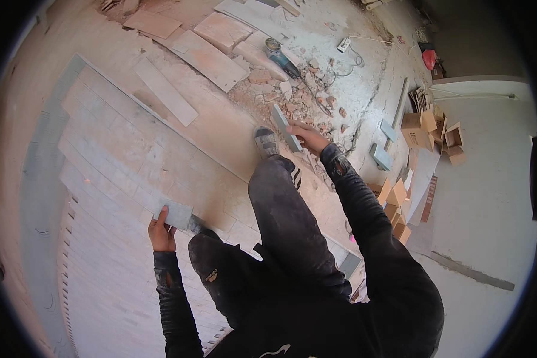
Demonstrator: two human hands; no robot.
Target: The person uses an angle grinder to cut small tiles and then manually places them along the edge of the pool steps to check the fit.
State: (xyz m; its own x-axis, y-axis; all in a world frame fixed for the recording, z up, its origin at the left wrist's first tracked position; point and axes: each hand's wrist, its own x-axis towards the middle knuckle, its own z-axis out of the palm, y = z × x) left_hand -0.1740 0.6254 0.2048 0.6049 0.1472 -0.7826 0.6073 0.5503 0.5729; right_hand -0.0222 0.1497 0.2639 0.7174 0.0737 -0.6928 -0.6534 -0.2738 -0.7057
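Note:
My left hand (162,233) is closed on a small grey tile (177,216), thumb on top. It is held out beside my left knee, over the pale tiled surface (116,161). My right hand (308,136) grips a longer grey tile (285,127), which is tilted so that it shows narrow. That tile is just to the right of my shoe (266,142), near the broken rubble. The fingers under each tile are partly hidden.
An angle grinder (282,58) lies on the rubble (304,83) ahead. Beyond it are a white power strip (343,45) and its cord. Large slabs (209,58) lie at the far left. On the right are cardboard boxes (419,130) and stacked grey tiles (380,156).

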